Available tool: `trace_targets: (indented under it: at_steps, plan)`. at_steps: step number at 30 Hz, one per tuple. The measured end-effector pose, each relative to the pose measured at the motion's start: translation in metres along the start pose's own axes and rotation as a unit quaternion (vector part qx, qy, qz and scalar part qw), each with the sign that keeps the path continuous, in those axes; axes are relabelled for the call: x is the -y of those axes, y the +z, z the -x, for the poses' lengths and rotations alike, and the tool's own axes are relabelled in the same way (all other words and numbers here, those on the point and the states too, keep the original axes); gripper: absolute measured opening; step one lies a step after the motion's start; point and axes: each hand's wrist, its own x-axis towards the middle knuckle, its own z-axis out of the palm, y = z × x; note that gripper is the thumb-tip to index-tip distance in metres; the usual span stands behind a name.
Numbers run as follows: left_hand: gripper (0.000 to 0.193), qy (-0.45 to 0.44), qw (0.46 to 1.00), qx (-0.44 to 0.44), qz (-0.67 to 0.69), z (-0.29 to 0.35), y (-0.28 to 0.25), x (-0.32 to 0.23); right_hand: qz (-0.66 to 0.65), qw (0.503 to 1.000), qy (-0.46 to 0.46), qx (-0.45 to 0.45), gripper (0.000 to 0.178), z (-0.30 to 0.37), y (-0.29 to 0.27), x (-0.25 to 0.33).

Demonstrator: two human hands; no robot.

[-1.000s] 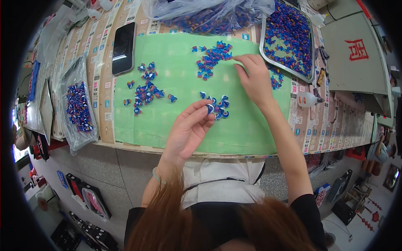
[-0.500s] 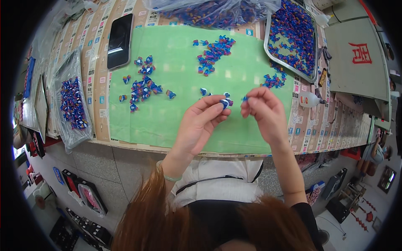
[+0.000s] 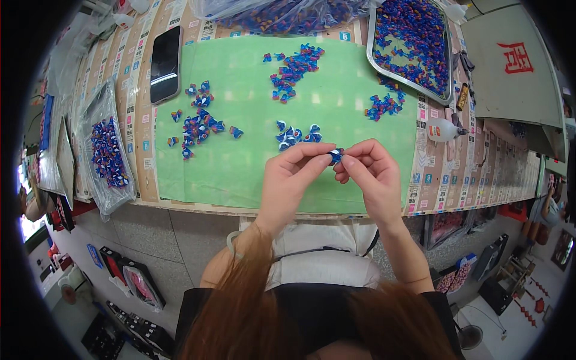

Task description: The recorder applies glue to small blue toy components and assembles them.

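Over the near part of a green sheet (image 3: 240, 180), my two hands meet at the fingertips. A small blue-and-white plastic piece (image 3: 336, 156) is pinched between thumb and fingers of my left hand (image 3: 289, 180). My right hand (image 3: 378, 180) is closed on the same piece from its right side; anything else in its fingertips is hidden. Just beyond my left fingers lie several blue-and-white pieces (image 3: 291, 137). Similar pieces with orange ends (image 3: 197, 127) are heaped at the left. Blue-and-pink pieces (image 3: 294, 72) form a pile farther back, and more blue pieces (image 3: 384, 107) lie at the right.
A metal tray (image 3: 414, 94) full of small blue pieces stands at the back right, beside a white squeeze bottle (image 3: 442, 130). The phone (image 3: 166, 65) lies at the back left. Clear plastic bags of pieces rest at the left (image 3: 109, 153) and far edge (image 3: 282, 17).
My right hand has come left and its fingertips now meet my left hand at the piece. Both hands sit slightly lower, showing more of the blue-and-white pieces behind them. The view has shifted slightly.
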Motion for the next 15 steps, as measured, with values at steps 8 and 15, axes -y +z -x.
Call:
trace_targets:
  at_steps: [8,15]
  plan:
    - [0.018,0.158,0.973,0.007,-0.17,0.0019,0.0019,0.0009,-0.086,0.996,0.017,0.018,0.007,0.0034,-0.0015,-0.0075]
    - [0.02,0.195,0.959,-0.005,-0.203,0.0039,0.0064,0.0001,-0.054,0.998,-0.018,-0.012,0.007,0.0065,0.0024,-0.0079]
